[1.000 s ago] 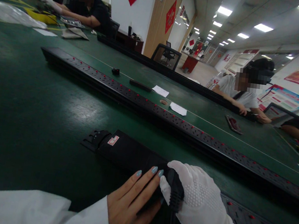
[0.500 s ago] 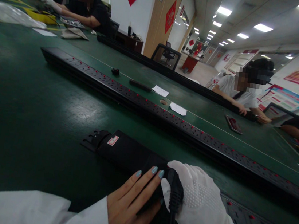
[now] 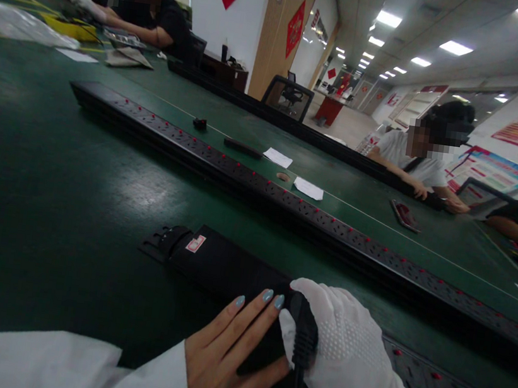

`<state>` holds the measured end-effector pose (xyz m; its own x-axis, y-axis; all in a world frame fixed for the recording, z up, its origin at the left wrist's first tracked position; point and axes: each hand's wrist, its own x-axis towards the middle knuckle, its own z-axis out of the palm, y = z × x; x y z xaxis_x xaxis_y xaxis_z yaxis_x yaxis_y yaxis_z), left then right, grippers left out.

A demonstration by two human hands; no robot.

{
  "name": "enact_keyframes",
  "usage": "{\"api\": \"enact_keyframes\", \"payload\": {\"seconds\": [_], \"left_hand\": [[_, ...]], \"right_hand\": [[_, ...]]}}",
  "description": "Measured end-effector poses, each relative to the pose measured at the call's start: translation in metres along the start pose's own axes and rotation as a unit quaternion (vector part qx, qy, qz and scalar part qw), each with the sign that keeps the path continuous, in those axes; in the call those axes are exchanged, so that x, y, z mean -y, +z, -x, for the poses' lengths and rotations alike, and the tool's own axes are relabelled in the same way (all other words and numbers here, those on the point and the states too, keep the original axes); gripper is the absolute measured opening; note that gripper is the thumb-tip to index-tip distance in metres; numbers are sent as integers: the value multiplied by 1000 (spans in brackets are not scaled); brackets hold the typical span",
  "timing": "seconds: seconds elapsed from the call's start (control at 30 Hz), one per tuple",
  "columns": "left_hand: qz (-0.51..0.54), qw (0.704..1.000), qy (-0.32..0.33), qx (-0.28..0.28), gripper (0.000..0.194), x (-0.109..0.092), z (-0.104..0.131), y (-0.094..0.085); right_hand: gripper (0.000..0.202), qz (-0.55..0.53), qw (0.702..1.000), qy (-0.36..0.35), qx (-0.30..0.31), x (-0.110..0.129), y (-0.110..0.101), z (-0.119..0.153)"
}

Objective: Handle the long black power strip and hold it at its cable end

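Head view: gloved right hand [image 3: 347, 352] grips the black plug [image 3: 306, 331] at the power strip [image 3: 226, 263]; bare left hand [image 3: 225, 358] lies open against the strip, presumably bracing it on the worktop [image 3: 72, 195]. Strip's long axis slants past both hands, bracket end [image 3: 167, 242] pointing beyond and left of the left fingertips.

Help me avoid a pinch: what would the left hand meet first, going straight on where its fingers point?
The left hand would probably meet the right hand or the black plug it grips; depth leaves which unclear.
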<state>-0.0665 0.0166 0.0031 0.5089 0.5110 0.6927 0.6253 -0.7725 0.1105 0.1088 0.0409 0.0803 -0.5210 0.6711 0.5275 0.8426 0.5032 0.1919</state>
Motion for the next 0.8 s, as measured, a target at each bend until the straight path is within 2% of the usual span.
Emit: {"api": "enact_keyframes", "payload": {"seconds": [0.3, 0.5, 0.57, 0.67, 0.8], "left_hand": [[11, 998, 9, 61, 47, 3, 4, -1], [-17, 993, 20, 116, 87, 3, 2, -6], [-26, 992, 18, 125, 94, 2, 2, -7], [-31, 990, 11, 139, 93, 1, 2, -8], [-17, 988, 4, 156, 82, 1, 1, -11]], "right_hand": [[24, 2, 1000, 1, -2, -1, 2, 2], [21, -35, 998, 31, 37, -3, 7, 5], [21, -42, 997, 38, 50, -4, 7, 6], [19, -57, 996, 47, 49, -6, 7, 8], [17, -129, 987, 99, -13, -12, 3, 11]]}}
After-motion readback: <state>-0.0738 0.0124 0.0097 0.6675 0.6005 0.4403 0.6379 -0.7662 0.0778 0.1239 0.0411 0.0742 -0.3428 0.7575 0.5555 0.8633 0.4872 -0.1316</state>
